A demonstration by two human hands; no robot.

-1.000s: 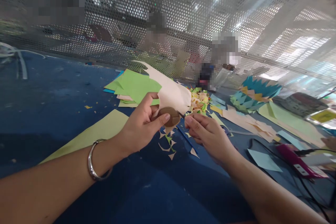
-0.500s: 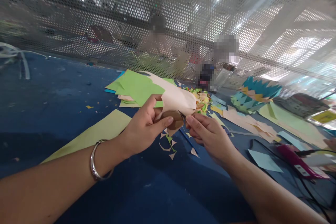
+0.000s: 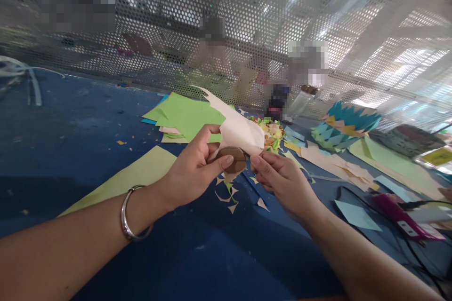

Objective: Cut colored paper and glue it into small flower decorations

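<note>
My left hand [image 3: 194,167], with a silver bangle at the wrist, pinches a rounded brown cardboard piece [image 3: 233,159] against a pale pink sheet of paper [image 3: 242,127]. The thumb lies on the cardboard, and the sheet curls up behind it. At the right edge of the cardboard my right hand [image 3: 278,176] is closed in a pinch. A thin dark tip shows just beyond its fingertips, but what it holds is mostly hidden. Below both hands, pale and green paper scraps [image 3: 231,195] lie beside a blue pencil-like stick [image 3: 254,186] on the blue table [image 3: 165,254].
A stack of green paper [image 3: 187,115] lies behind my left hand, a yellow-green sheet [image 3: 123,181] nearer me. Cut scraps [image 3: 273,134] pile up behind. At right are a teal paper crown [image 3: 348,124], a magenta power strip [image 3: 399,218] and cables. A perforated metal screen [image 3: 158,23] borders the table.
The far end of the pale pink sheet has lifted and shifted a little to the right. Both hands keep nearly the same place and grip.
</note>
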